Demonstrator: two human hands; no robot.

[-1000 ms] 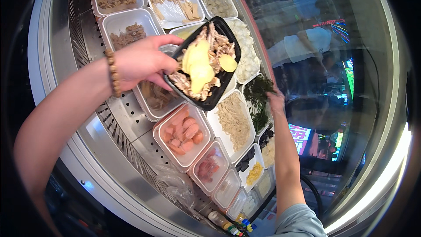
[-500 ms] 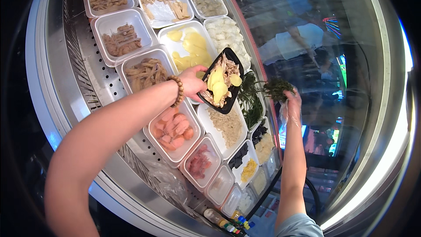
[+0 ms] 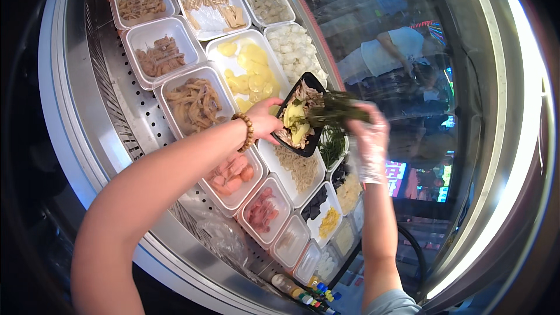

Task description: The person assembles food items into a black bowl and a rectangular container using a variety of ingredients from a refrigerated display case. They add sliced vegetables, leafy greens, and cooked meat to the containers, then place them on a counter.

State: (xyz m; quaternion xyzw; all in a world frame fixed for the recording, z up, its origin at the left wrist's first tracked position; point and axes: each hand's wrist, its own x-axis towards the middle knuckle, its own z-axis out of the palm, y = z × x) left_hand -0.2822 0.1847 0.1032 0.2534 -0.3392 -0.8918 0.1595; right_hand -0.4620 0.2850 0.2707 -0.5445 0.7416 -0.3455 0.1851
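My left hand [image 3: 265, 121], a beaded bracelet at its wrist, grips a black plastic tray [image 3: 317, 83] by its left edge. The tray is tilted and holds yellow potato slices [image 3: 293, 118] and pale brown shredded pieces. In a clear plastic glove, my right hand [image 3: 371, 140] is closed on a bunch of dark green strands [image 3: 341, 111], which look like seaweed. These strands reach over the tray's right side and some lie on the slices; motion smears them. Just below the tray, a white tub holds more dark green strands [image 3: 332, 146].
Below my hands, a metal display case holds rows of white tubs: potato slices [image 3: 252, 64], white pieces [image 3: 291, 46], sausage pieces [image 3: 233, 172] and fine pale strips [image 3: 297, 166]. Curved glass [image 3: 420, 111] with reflections stands on the right. Bottles [image 3: 289, 286] are at the bottom.
My right hand has moved left and up, bringing the green strands from beside the tray to over it. The tray has shifted slightly down, and some green now lies on the potato slices.
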